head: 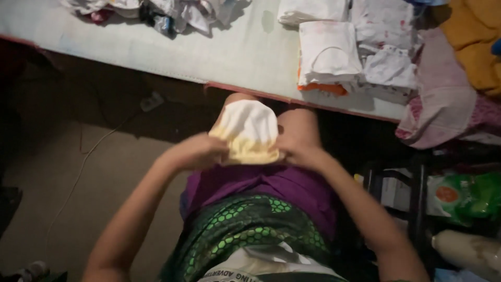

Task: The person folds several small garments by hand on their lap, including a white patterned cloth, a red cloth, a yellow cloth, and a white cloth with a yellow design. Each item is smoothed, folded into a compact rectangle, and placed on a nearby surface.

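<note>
The table edge (292, 99) runs just beyond your knees, with bare floor (78, 177) wide open on your left. You've got the small white-and-yellow cloth (248, 133) over your lap, left hand (195, 151) and right hand (300, 151) each clenching a side.

1. The small cloth (249, 131) lies over the person's knees, between the left hand (197, 151) and the right hand (298, 151), each at one edge of it.
2. The table (219, 52) stands just beyond the knees.
3. A folded stack (327, 57) sits on the table, ahead and to the right of the cloth.
4. A loose heap (156, 13) lies at the table's far left.
5. A draped cloth (443, 104) hangs off the table's right end.
6. A cable (83, 156) runs across the floor at left.
</note>
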